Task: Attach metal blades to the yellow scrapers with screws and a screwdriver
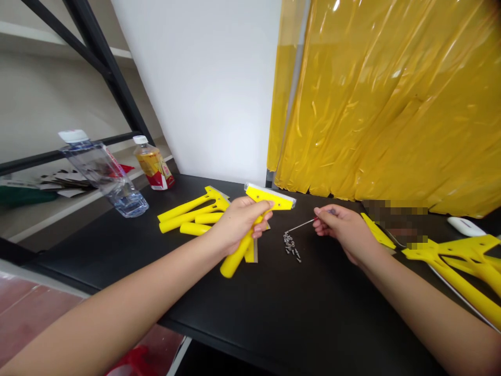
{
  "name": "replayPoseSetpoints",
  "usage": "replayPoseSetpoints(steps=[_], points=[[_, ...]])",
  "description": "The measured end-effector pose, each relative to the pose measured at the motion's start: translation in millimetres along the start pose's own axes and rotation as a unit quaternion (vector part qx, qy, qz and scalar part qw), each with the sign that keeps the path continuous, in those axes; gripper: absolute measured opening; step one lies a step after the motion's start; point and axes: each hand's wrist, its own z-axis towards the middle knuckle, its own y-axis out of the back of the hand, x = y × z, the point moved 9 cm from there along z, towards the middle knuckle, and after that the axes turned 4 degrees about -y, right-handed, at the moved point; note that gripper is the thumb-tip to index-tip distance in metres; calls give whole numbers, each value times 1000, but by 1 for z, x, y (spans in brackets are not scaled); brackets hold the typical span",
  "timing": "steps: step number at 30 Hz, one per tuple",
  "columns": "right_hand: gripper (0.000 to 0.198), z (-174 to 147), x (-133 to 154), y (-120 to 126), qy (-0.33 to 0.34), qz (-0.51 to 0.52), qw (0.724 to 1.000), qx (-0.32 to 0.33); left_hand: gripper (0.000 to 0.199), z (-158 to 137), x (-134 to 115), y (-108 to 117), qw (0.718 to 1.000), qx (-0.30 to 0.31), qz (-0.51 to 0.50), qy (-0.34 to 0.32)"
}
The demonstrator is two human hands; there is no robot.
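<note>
No label was legible; our left hand (238,222) clamped the yellow scraper (256,216), our right hand (340,227) pinched a thin screwdriver (303,224) above the screws (291,245).

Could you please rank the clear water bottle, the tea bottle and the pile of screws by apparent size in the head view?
1. Clear water bottle, lying tilted
2. Tea bottle, farther back, so its rank is unsure
3. Pile of screws, clearly smallest

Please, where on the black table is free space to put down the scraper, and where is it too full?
The black table is bare at the near edge, between the forearms, below the small screws. Another bare patch lies between the clear bottle and the loose scrapers. It is crowded around the left hand and at the far right, by the yellow parts.
</note>
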Motion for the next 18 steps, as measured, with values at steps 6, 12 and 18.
replayPoseSetpoints(steps=[6,12,18], points=[[53,1,-2,-2,-7,5,1000,8,35,-2,-12,4,998,-14,41,-51],[48,2,-6,-4,-9,2,1000,12,35,-2,-3,-1,999,-14,32,-32],[46,2,-5,-4,7,2,1000,10,33,1,-3,2,999,-20,22,-29]])
